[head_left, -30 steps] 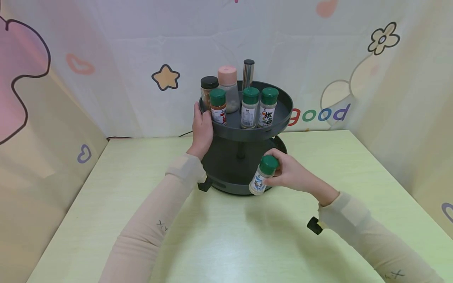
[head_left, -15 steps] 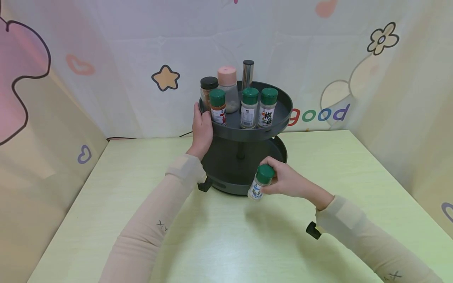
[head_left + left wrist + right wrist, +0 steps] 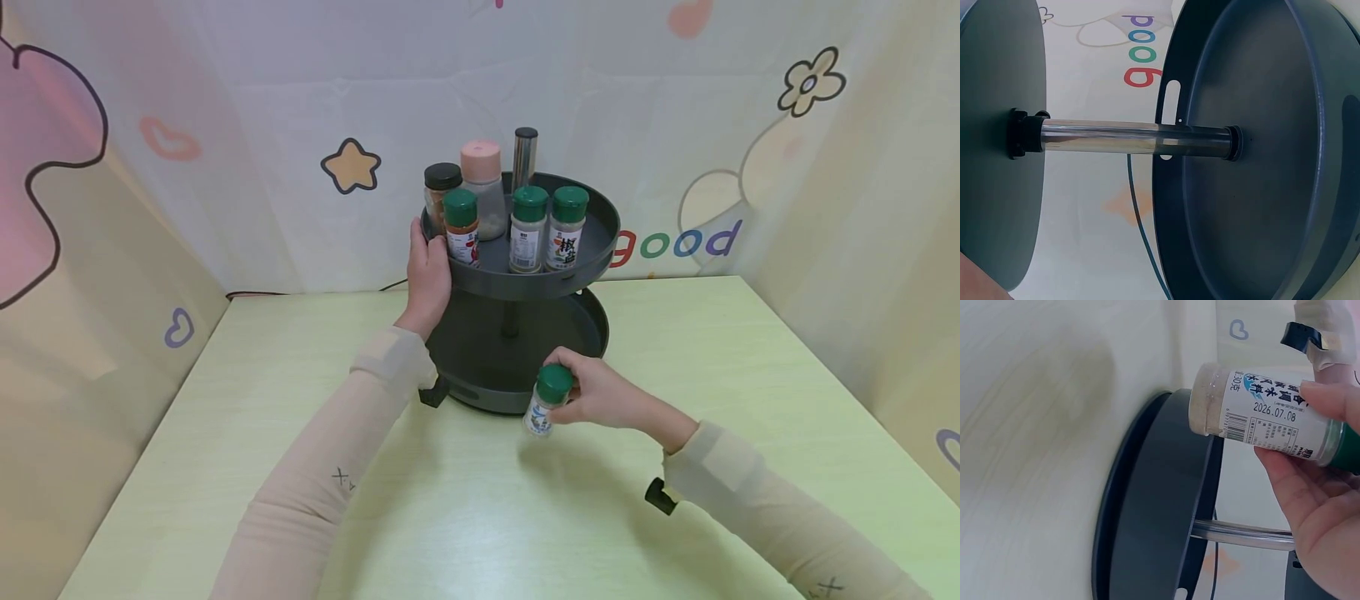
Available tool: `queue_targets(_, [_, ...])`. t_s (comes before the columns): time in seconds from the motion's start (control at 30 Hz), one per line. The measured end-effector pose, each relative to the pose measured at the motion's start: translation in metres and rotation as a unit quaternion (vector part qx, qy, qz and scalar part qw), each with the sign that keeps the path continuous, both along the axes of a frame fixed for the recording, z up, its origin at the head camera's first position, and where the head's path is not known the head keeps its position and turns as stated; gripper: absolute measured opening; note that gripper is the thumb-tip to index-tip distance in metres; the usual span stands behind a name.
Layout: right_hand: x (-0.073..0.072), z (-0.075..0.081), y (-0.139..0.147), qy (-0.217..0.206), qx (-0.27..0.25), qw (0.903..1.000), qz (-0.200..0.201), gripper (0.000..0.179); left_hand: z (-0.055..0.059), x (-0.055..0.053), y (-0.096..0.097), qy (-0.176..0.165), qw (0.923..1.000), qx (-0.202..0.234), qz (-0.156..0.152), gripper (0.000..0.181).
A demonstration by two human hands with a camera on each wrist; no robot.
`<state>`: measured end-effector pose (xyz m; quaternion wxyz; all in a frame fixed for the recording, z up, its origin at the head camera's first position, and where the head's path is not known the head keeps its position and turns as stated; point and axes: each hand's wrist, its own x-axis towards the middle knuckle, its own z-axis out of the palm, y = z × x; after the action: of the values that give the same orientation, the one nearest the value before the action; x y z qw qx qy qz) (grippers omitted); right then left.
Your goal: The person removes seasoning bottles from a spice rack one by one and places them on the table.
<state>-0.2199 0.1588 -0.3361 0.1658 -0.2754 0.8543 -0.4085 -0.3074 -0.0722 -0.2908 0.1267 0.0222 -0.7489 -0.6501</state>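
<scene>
My left hand [image 3: 429,279] grips the left rim of the upper tray of a dark grey two-tier rack [image 3: 517,285]. Only a bit of that hand shows at the corner of the left wrist view. My right hand [image 3: 603,393] pinches a spice jar [image 3: 539,417] with a green cap, just before the lower tray's front edge. Pale contents and a white label show on this jar [image 3: 1266,414] in the right wrist view. It tilts slightly, its base above the pale table. Fingers and thumb of the right hand [image 3: 1329,525] hold it near the cap.
Several containers stand on the upper tray: green-capped jars [image 3: 527,242], a black-capped jar [image 3: 443,177], a pink-capped bottle [image 3: 481,158]. A metal post [image 3: 1104,136] joins the tiers above the lower tray [image 3: 1254,206]. A patterned curtain [image 3: 285,167] hangs behind.
My right hand has moved down and slightly left, toward me, bringing the green-capped spice jar lower and more upright before the rack. My left hand and the rack have stayed in place.
</scene>
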Motion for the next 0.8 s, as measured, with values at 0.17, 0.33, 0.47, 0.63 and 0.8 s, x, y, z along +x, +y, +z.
queue_targets(0.17, [0.001, -0.004, -0.001, 0.002, 0.002, 1.0, 0.005, 0.044, 0.0, 0.001, 0.0, -0.001, 1.0, -0.001, 0.0, 0.057])
queue_targets(0.33, [0.0, -0.009, -0.003, 0.013, 0.003, 0.9998, 0.013, 0.043, 0.0, 0.001, 0.001, 0.006, 1.0, -0.002, -0.001, 0.056])
queue_targets(0.47, [-0.001, -0.013, -0.004, 0.018, 0.009, 0.9997, 0.011, 0.042, 0.0, 0.001, 0.001, 0.007, 1.0, 0.0, -0.001, 0.056])
queue_targets(0.63, [-0.001, -0.017, -0.007, 0.011, 0.024, 0.9996, 0.004, 0.042, 0.0, 0.001, 0.0, 0.006, 1.0, 0.001, -0.002, 0.056])
queue_targets(0.8, [-0.003, -0.023, -0.009, 0.019, 0.032, 0.9993, 0.002, 0.042, 0.0, 0.0, 0.0, 0.007, 1.0, 0.001, -0.001, 0.056])
